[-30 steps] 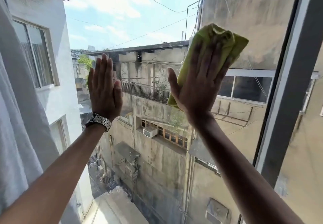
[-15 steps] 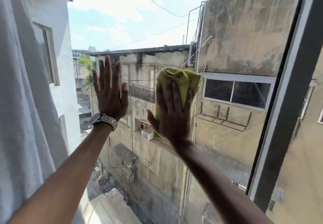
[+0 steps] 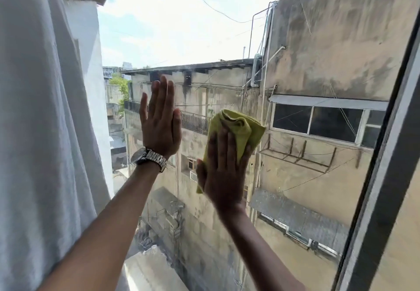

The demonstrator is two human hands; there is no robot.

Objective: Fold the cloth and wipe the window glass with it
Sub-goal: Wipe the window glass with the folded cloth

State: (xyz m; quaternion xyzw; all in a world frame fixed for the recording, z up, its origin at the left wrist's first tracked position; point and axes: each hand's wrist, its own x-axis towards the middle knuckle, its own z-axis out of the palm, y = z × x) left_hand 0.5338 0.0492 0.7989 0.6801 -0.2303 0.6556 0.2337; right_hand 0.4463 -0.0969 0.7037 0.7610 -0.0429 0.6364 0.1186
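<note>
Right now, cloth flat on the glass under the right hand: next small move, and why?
Probably slide the right hand and yellow cloth sideways toward the frame. The cloth is folded and pressed on the glass mid-pane, that stretch lies unobstructed, and the left hand braces flat, empty, on the other side.

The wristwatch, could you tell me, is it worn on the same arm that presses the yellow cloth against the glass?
No, the wristwatch sits on the left hand's wrist, while the right hand presses the cloth.

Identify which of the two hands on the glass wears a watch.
The left hand, flat and bare on the glass, has the watch; the right hand presses the cloth.
</note>
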